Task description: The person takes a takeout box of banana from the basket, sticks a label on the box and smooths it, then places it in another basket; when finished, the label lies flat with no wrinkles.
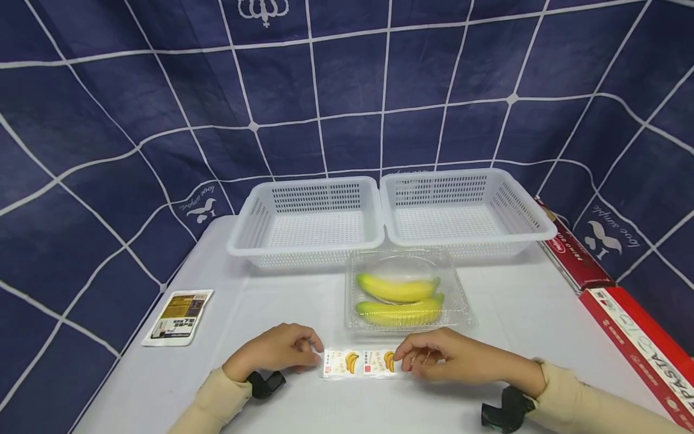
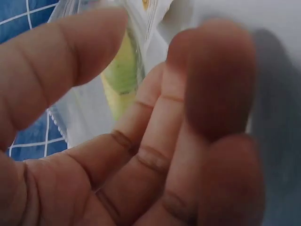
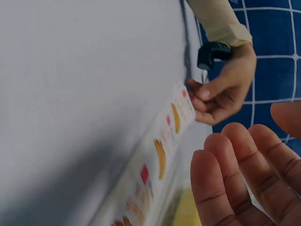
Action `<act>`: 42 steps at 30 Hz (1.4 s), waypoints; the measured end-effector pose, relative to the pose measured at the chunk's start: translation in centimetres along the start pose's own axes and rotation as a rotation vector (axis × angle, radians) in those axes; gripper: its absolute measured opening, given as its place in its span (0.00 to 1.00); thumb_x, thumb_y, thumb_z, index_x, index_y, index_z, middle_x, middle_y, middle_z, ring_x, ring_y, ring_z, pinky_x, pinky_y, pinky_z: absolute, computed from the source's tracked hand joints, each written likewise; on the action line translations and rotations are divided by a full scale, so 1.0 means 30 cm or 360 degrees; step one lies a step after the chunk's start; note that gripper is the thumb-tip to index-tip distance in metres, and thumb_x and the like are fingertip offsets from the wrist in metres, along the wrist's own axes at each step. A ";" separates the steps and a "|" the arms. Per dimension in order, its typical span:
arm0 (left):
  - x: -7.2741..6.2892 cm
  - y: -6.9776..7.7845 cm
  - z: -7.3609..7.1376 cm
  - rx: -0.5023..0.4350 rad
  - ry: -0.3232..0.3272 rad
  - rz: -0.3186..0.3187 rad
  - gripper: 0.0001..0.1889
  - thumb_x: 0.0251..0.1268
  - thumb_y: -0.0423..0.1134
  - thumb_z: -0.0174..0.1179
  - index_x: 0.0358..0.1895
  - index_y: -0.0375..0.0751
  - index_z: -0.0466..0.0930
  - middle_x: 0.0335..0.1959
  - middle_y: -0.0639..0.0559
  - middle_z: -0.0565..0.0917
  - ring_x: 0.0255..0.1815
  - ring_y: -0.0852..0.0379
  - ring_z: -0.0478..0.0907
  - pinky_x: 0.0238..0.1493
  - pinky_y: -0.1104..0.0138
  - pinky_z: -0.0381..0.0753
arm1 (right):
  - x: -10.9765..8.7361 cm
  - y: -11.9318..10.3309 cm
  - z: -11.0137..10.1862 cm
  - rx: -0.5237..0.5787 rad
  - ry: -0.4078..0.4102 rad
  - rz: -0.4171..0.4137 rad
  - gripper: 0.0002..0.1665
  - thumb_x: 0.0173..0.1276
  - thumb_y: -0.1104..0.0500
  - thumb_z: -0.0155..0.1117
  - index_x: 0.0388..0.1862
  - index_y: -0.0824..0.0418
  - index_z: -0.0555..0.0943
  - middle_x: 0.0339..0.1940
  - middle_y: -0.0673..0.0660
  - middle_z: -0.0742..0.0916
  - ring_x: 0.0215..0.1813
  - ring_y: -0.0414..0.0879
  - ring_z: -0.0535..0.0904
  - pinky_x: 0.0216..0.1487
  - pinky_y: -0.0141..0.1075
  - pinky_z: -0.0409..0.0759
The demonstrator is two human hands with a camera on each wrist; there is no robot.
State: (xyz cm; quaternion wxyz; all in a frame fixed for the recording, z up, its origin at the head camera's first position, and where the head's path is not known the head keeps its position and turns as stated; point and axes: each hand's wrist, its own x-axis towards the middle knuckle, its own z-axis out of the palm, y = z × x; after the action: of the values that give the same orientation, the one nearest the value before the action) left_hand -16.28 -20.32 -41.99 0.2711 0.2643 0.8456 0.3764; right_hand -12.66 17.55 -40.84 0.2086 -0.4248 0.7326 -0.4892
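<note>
A white strip of paper labels [image 1: 352, 365] printed with bananas lies on the table, parallel to its front edge. My left hand [image 1: 284, 348] is at the strip's left end, its thumb and fingers apart in the left wrist view with nothing gripped. Over the right end hovers or rests my right hand [image 1: 452, 357]; whether it touches the paper I cannot tell. In the right wrist view its fingers [image 3: 207, 176] are loosely bent, holding nothing. Just beyond the strip is a clear plastic clamshell box [image 1: 355, 319] with two yellow-green bananas [image 1: 398, 311] inside.
Two white perforated baskets [image 1: 303, 252] [image 1: 466, 242] stand side by side at the back. A flat packet [image 1: 178, 318] lies at left. Along the right edge are a dark red box [image 1: 577, 256] and a red-and-white pasta box [image 1: 645, 343]. Blue checked cloth hangs behind.
</note>
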 end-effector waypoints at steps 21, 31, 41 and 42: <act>0.045 0.001 0.001 -0.0192 -0.0220 0.0005 0.04 0.72 0.28 0.66 0.36 0.36 0.87 0.23 0.56 0.84 0.23 0.65 0.79 0.31 0.75 0.78 | 0.194 0.060 0.145 0.0210 -0.0071 0.0119 0.16 0.77 0.69 0.63 0.61 0.72 0.83 0.48 0.62 0.90 0.41 0.29 0.79 0.46 0.26 0.82; 0.057 -0.005 -0.001 -0.0278 -0.0323 0.0089 0.05 0.73 0.29 0.65 0.35 0.34 0.84 0.22 0.58 0.81 0.23 0.67 0.73 0.27 0.77 0.69 | 0.238 0.065 0.183 0.0550 -0.0063 0.0289 0.17 0.76 0.73 0.64 0.60 0.78 0.80 0.46 0.58 0.88 0.38 0.33 0.82 0.42 0.25 0.83; 0.083 0.003 0.013 -0.0423 -0.0403 0.0152 0.08 0.74 0.33 0.58 0.39 0.29 0.80 0.26 0.58 0.78 0.26 0.66 0.70 0.27 0.74 0.70 | 0.256 0.080 0.208 0.0725 -0.0016 0.0310 0.15 0.79 0.71 0.61 0.58 0.81 0.77 0.43 0.61 0.88 0.40 0.38 0.83 0.40 0.27 0.84; 0.085 0.007 0.016 -0.0433 -0.0403 0.0149 0.09 0.74 0.33 0.57 0.40 0.29 0.80 0.27 0.59 0.79 0.27 0.66 0.71 0.27 0.74 0.71 | 0.257 0.080 0.209 0.0741 -0.0011 0.0318 0.14 0.80 0.70 0.61 0.58 0.81 0.77 0.43 0.59 0.88 0.40 0.38 0.83 0.40 0.27 0.84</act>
State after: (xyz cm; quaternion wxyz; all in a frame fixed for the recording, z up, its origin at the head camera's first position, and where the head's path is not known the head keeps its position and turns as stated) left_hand -17.73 -18.31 -42.75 0.3908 0.3095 0.7329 0.4630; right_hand -13.38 8.17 -44.86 0.3508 -0.2924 0.6378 -0.6202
